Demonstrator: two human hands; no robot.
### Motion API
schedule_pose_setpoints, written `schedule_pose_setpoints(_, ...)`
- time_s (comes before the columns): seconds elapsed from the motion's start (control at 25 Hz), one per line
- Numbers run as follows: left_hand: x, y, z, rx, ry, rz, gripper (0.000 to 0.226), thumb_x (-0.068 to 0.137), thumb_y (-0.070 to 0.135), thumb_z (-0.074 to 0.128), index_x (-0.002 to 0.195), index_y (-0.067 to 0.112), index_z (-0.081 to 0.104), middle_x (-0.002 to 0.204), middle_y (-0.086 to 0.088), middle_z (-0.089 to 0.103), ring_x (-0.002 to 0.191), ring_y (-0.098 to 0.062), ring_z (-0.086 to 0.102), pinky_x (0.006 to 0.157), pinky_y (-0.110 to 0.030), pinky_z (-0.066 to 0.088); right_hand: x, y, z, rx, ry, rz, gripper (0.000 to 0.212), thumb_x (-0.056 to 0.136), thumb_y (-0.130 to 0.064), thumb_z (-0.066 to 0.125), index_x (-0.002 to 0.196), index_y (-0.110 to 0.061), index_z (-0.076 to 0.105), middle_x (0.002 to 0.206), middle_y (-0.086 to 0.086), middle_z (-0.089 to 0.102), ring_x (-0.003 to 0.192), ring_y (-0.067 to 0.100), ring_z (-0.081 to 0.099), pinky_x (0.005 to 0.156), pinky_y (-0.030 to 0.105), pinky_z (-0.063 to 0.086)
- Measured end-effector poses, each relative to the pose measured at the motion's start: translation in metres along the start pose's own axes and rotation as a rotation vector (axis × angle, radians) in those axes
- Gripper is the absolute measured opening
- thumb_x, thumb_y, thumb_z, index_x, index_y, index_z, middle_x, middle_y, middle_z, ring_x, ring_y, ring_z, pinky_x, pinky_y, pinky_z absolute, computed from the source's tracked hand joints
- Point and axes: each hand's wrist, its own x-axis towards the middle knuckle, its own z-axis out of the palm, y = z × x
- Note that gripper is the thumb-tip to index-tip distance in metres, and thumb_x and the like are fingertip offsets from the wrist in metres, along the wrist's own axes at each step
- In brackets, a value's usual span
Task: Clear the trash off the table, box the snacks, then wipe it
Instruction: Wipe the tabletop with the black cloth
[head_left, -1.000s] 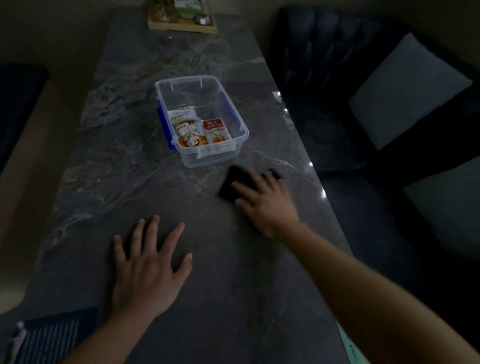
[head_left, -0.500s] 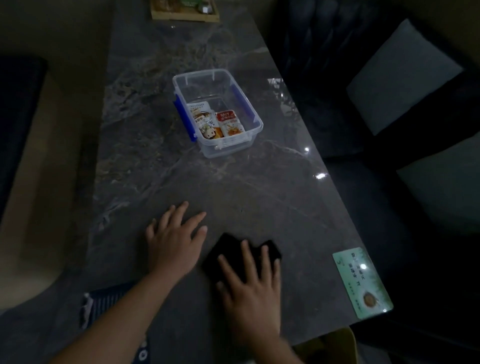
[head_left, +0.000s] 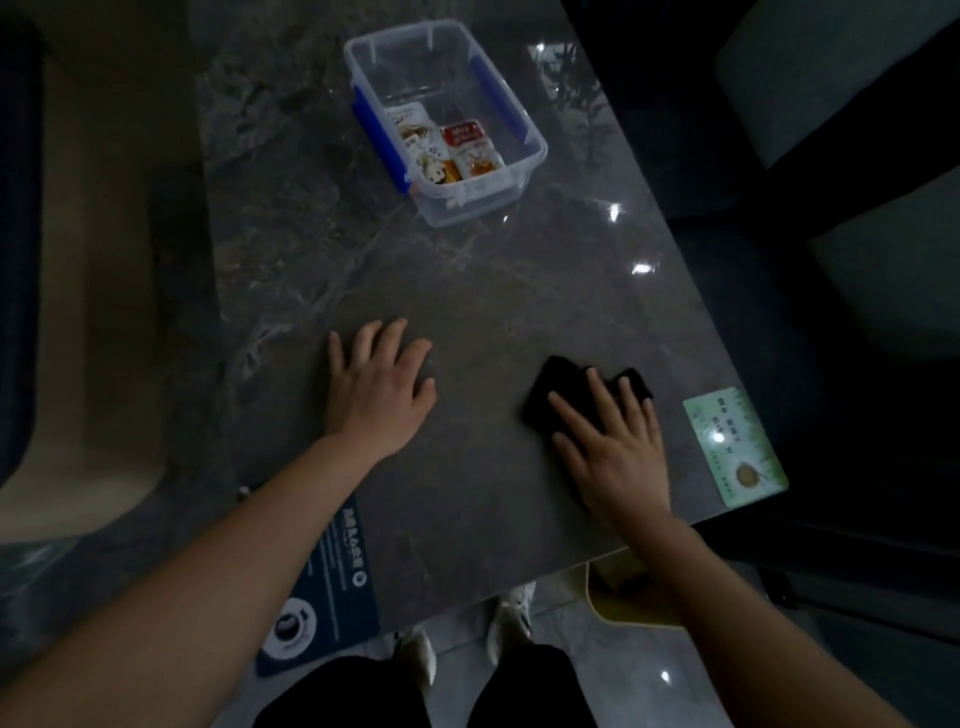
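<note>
Toward the lower right of the frame, my right hand (head_left: 618, 457) presses flat on the dark cloth (head_left: 561, 389), fingers spread over it rather than closed in a grip; the cloth is pinned between palm and table (head_left: 493, 291). Half a second ago the cloth sat lower centre, just beside my left hand; now it has swept right, close to the green card (head_left: 735, 447) at the table's right edge. My left hand (head_left: 376, 392) lies open and empty, palm down at centre, bracing. Up at the top of the frame the clear box (head_left: 511, 179) holds the snack packets (head_left: 449, 150) at its near end, lid off. With snacks boxed and no loose trash visible on the table, I judge I am in the wiping stage, covering the near end stroke by stroke. The card and the blue leaflet (head_left: 332, 577) at lower left may block the cloth.
</note>
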Motion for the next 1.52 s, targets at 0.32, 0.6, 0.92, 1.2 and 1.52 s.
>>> schedule_pose_setpoints(0.32,0.053,0.056,0.009,-0.034,0.036,-0.049,0.057,0.089,0.055,0.039,0.144,0.044,0.03,0.16,-0.01,0.025,0.147,-0.035,0.016,0.113,-0.072,0.01,0.012,-0.018,0.002,0.011,-0.009,-0.091,0.052,0.101,-0.066,0.017,0.152,-0.057,0.01,0.169,-0.001,0.001,0.153,0.04,-0.004,0.122,0.059,-0.002)
schedule_pose_setpoints(0.6,0.086,0.082,0.029,0.065,0.04,-0.248,0.066,0.087,0.071,0.019,0.148,0.045,0.016,0.162,-0.016,0.018,0.149,-0.039,0.005,0.112,-0.073,-0.004,0.123,0.052,-0.028,0.069,-0.003,0.126,0.053,0.097,-0.07,0.011,0.15,-0.061,0.005,0.169,-0.006,-0.004,0.153,0.034,-0.011,0.123,0.055,-0.005)
schedule_pose_setpoints(0.92,0.086,0.083,0.03,0.102,0.059,-0.257,0.067,0.088,0.072,0.018,0.15,0.046,0.016,0.162,-0.015,0.021,0.15,-0.038,0.008,0.113,-0.073,0.003,0.203,0.061,-0.037,0.1,0.037,0.098,0.055,0.095,-0.072,0.01,0.149,-0.06,0.013,0.169,-0.006,0.003,0.153,0.035,-0.006,0.122,0.057,-0.003)
schedule_pose_setpoints(1.2,0.085,0.084,0.027,0.127,0.034,-0.267,0.067,0.088,0.072,0.018,0.15,0.045,0.018,0.162,-0.014,0.023,0.15,-0.038,0.01,0.114,-0.071,0.002,0.215,0.061,-0.044,0.137,0.035,0.098,0.054,0.097,-0.07,0.017,0.15,-0.059,0.016,0.169,-0.005,0.005,0.153,0.034,-0.007,0.122,0.057,-0.006)
schedule_pose_setpoints(1.52,0.088,0.084,0.012,0.128,-0.098,-0.27,0.071,0.085,0.074,0.012,0.152,0.048,0.008,0.165,-0.011,0.013,0.152,-0.035,0.005,0.114,-0.069,-0.005,0.223,0.071,-0.049,0.154,-0.124,0.065,0.064,0.085,-0.081,0.003,0.146,-0.064,-0.005,0.168,-0.007,-0.014,0.151,0.032,-0.02,0.12,0.057,-0.015)
